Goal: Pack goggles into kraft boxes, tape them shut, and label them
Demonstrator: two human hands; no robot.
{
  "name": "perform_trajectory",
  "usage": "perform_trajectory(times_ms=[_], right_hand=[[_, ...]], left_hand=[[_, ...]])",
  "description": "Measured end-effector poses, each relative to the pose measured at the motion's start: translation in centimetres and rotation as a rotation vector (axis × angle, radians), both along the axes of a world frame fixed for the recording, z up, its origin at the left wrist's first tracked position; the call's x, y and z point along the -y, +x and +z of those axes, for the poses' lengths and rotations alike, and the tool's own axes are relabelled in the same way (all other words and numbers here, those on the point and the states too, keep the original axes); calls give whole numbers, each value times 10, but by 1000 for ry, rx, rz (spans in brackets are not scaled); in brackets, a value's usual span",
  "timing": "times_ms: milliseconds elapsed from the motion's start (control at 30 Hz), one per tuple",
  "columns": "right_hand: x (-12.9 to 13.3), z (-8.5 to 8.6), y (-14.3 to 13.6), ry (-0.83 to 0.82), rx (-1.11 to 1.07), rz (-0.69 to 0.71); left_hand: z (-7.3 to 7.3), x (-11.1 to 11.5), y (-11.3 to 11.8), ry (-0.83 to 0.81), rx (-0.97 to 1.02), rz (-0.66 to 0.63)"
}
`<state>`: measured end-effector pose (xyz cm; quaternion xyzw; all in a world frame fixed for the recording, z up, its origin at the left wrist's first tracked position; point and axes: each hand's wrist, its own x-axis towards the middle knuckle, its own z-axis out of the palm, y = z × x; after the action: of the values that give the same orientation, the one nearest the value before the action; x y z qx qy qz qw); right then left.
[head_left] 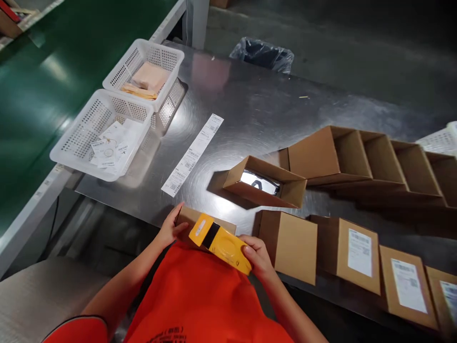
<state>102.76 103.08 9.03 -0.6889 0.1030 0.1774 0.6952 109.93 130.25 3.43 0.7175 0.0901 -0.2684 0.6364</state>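
Note:
My right hand (pixel 257 255) grips the lower right end of a flat yellow package (pixel 226 245) with a black band and a hang slot, held tilted close to my body. My left hand (pixel 173 226) is closed round the left end of a brown cardboard box (pixel 188 216) at the table's near edge. The yellow package lies over part of this box, so its opening and contents are hidden. Just beyond stands an open carton (pixel 237 174) with a white and black item (pixel 260 183) inside.
On the metal table (pixel 246 109) lies a strip of labels (pixel 193 155). A white basket (pixel 67 157) holds papers; another basket (pixel 119 62) holds pinkish packets. Open cartons (pixel 314 155) stand at right, above labelled boxes (pixel 359 252). A green conveyor (pixel 71 52) runs left; a lined bin (pixel 262 55) stands behind.

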Motion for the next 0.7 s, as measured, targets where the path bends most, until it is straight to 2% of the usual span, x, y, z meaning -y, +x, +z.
perform_trajectory(times_ms=[100, 167, 233, 300, 333, 400, 467, 533, 633, 700], right_hand=[[-1, -2, 4, -36, 13, 55], [0, -4, 4, -40, 35, 74], [2, -7, 4, -28, 47, 94], [5, -10, 4, -4, 47, 112], [6, -10, 4, 4, 47, 118], [6, -10, 5, 3, 54, 127], [6, -8, 6, -5, 49, 131], [4, -5, 7, 4, 16, 134], [1, 3, 9, 18, -52, 134], [-4, 11, 13, 0, -85, 161]], left_hand=[[-10, -2, 2, -10, 48, -32], [-3, -5, 5, 50, 100, -75], [15, -7, 7, 202, 211, -49], [41, -4, 8, 312, 282, 12], [54, -1, 8, 298, 249, 10], [75, 8, 8, 126, 31, -64], [87, 20, 7, -70, -184, -105], [87, 31, 6, -131, -222, -65], [76, 34, 5, 66, -27, -48], [66, 22, 7, 219, 90, -51]])
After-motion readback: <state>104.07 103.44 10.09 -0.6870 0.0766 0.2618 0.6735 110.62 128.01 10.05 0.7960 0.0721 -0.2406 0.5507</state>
